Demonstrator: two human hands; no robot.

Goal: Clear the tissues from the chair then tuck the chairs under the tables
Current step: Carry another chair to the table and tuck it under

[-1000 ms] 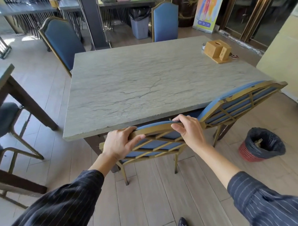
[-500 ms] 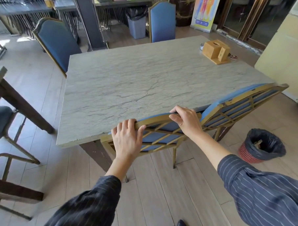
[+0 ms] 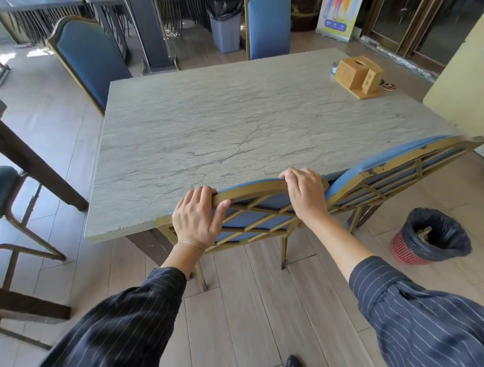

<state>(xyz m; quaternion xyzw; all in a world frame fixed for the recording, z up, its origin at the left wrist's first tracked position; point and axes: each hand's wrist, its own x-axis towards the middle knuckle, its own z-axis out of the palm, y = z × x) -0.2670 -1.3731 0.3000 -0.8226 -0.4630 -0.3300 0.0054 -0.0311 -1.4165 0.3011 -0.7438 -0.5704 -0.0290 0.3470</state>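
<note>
Hands gripping chair top rail | left hand (image 3: 195,217) and right hand (image 3: 305,193) both clamping on chair (image 3: 260,210) | desk (image 3: 233,133) lying just beyond both hands

bright daylight from upper left | soft shadows | wide-angle edge bending | slight blur

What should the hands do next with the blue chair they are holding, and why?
Probably let go and step to the next chair. Both the left hand and the right hand grip the top rail of the near chair, and its backrest already meets the edge of the table, so it looks tucked in. The chair beside it sits skewed to the table edge.
</note>
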